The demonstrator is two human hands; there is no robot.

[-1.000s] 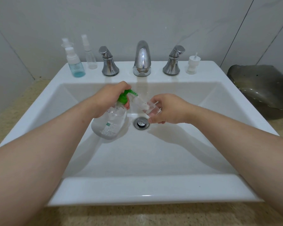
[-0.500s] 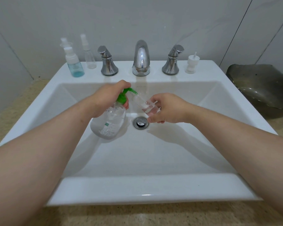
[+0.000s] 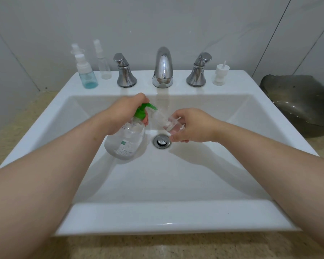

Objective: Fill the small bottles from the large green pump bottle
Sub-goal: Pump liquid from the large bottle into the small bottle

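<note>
While my left hand (image 3: 123, 116) grips the pump bottle (image 3: 125, 141)—slick, heavy—my right hand (image 3: 191, 126) pinches the light small bottle (image 3: 166, 122).

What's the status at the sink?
Left hand on green pump bottle, nozzle at small bottle's mouth. Right hand holds small clear bottle, tilted over drain. Nothing in the way.

1. Large clear pump bottle with green pump head (image 3: 126, 141): 1, over the basin.
2. Small clear plastic bottle held uncapped (image 3: 173, 126): 1.
3. Small spray bottles standing on the sink ledge: 3, namely one blue-tinted (image 3: 86, 75), one clear behind it (image 3: 75, 50), one slim clear (image 3: 103, 66).
4. Loose white spray cap (image 3: 220, 74): 1.
5. Chrome tap handles: 2 (image 3: 125, 71) (image 3: 198, 71); chrome spout (image 3: 163, 68): 1.
6. Chrome drain (image 3: 162, 142): 1.
7. Bare hands: 2 (image 3: 123, 113) (image 3: 193, 125).
</note>
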